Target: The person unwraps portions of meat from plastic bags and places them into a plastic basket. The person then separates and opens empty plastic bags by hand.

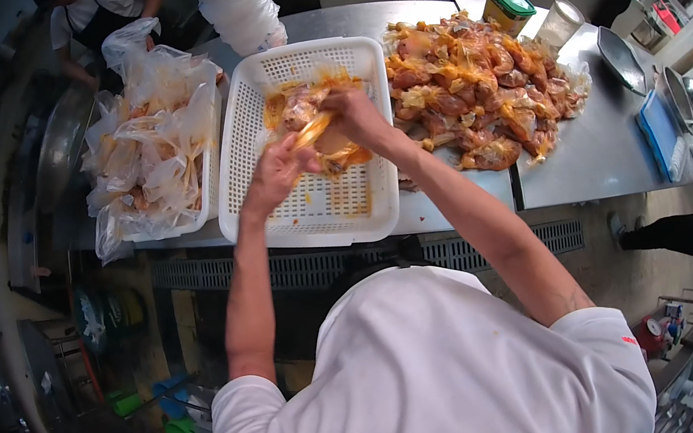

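Note:
Over a white perforated basket, my left hand and my right hand hold a yellow-stained plastic bag between them. Fingers of both hands are closed on it, the left at its lower left side and the right at its upper right. Raw marinated meat lies in the basket just behind and under the bag, partly hidden by the hands. Orange marinade stains the basket floor. Right of the basket is a large pile of marinated raw meat pieces.
At the left, a white crate is heaped with clear plastic bags. Stacked clear containers, a green-lidded tub and a dark tray stand along the steel table. Other people are at the upper left and far right.

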`<state>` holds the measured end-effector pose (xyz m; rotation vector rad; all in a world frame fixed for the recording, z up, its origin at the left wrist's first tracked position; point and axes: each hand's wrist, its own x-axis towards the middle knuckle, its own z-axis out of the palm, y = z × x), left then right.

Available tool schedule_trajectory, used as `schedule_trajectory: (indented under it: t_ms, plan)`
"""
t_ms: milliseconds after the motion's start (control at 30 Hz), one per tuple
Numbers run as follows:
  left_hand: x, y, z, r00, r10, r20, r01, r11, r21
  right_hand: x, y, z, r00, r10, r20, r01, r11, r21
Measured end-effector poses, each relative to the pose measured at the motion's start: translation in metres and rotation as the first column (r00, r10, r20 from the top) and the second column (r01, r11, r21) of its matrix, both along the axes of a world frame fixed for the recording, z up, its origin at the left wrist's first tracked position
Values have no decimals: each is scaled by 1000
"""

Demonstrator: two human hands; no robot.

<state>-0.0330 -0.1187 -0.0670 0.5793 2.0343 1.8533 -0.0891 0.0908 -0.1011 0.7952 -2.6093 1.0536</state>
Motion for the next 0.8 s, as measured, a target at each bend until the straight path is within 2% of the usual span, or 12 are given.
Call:
schedule_trajectory:
  t_ms: [100, 167, 233, 267, 333, 367, 433, 467, 533, 633, 700, 800]
  plan:
    - [13, 41, -30, 944, -298, 142, 221, 891, 396, 3, -16, 13, 874, 325, 362, 100, 609, -787]
    - [9, 43, -49, 865, -454, 214, 273, 784, 558, 8, -16, 13, 845, 425, 323, -11, 619, -786]
    - [-22, 22, -74, 985, -28, -172, -5, 982, -188, 10, -11, 17, 823, 503, 263, -218, 708, -672]
    - [-37, 8, -93, 934, 129, 334, -277, 852, 445, 12, -11, 19, 824, 501, 265, -216, 709, -671]
    - [-58, -6, -59, 940, 61, 334, -231, 837, 495, 21, -13, 21, 909, 57, 413, 174, 848, -501]
    - [-54, -1, -44, 940, 58, 336, -227, 840, 492, 26, -12, 26, 883, -42, 468, 224, 913, -341]
    - [-35, 18, -22, 960, 275, -51, -265, 952, 151, 28, -20, -1, 905, -143, 400, 304, 876, -374]
    - [-25, 29, -16, 962, 269, -49, -259, 954, 149, 28, -21, -10, 913, -247, 326, 371, 835, -406]
    - [-6, 54, -11, 786, 272, -555, -467, 850, -244, 35, -20, -10, 896, -228, 382, 395, 804, -445]
    - [-8, 66, -29, 698, 348, -626, -562, 809, -176, 42, -17, -10, 880, -204, 428, 409, 782, -469]
    - [-12, 68, -35, 666, 411, -623, -600, 791, -120, 44, -18, -11, 763, 130, 634, 504, 495, -708]
    - [-28, 57, -38, 772, 488, -407, -533, 846, 3, 44, -5, -7, 751, 191, 633, 445, 562, -697]
